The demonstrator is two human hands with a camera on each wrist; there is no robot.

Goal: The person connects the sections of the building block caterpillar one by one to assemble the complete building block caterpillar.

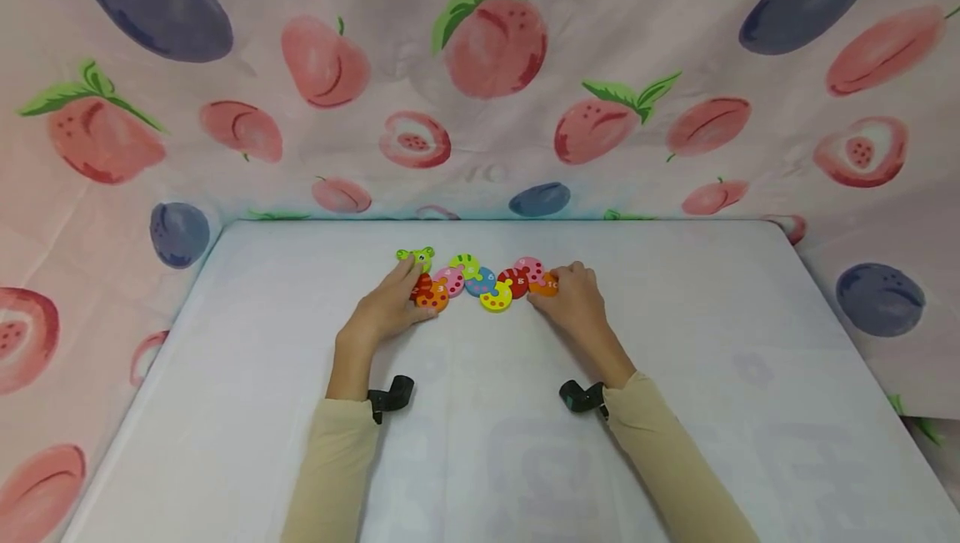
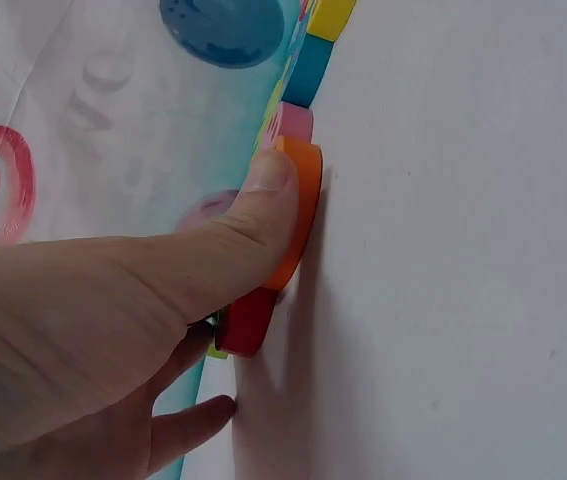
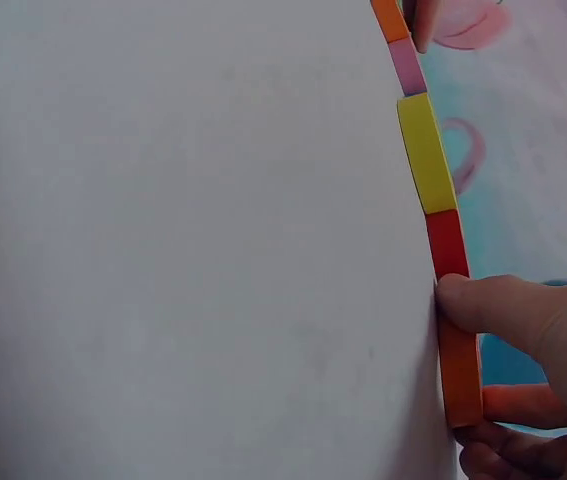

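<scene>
A number puzzle shaped like a caterpillar (image 1: 480, 281) lies on the white table, its colourful curved pieces joined in a wavy row. At its left end is a green head piece (image 1: 422, 257), partly covered by my left hand (image 1: 386, 301). That hand holds the left end, its thumb against the edge of the orange piece (image 2: 308, 200) beside a red piece (image 2: 248, 322). My right hand (image 1: 576, 301) pinches the orange end piece (image 3: 461, 380) marked 10, with the thumb on its near edge and fingers at its far side. Yellow, blue and pink pieces show between the hands.
The white tabletop (image 1: 480, 443) stretches around the puzzle. Behind it hangs a cloth (image 1: 337, 151) printed with fruit. A black wrist camera (image 1: 393, 394) is worn on the left wrist, another black camera (image 1: 581, 397) on the right.
</scene>
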